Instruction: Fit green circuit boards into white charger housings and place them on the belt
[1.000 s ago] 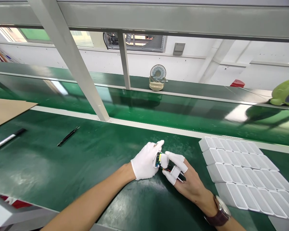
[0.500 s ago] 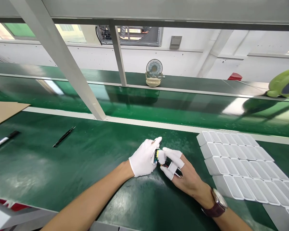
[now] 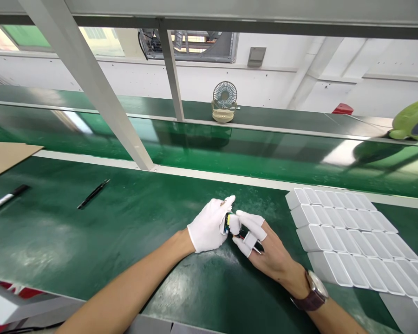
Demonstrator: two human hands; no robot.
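My left hand (image 3: 209, 226), in a white glove, is closed around a small green circuit board (image 3: 226, 223) with a yellow part on it. Most of the board is hidden by the glove. Against its right side sits a white piece (image 3: 234, 224), which I cannot identify. My right hand (image 3: 256, 234) has white fabric covers on its fingers and meets the board from the right. Its fingers curl around a slim black tool (image 3: 259, 247), mostly covered, so its exact kind is unclear. A bit of red shows beside the tool, near the board.
Rows of white plastic bins (image 3: 351, 236) stand at the right. Black tweezers (image 3: 93, 194) and a black-and-silver pen-like item (image 3: 7, 200) lie on the green bench (image 3: 132, 213) at left, near brown cardboard (image 3: 7, 157). A small fan (image 3: 225, 99) stands beyond a slanted post (image 3: 90, 88).
The view has shifted very slightly. Both hands keep the same hold on the board and the black tool, with hardly any movement.
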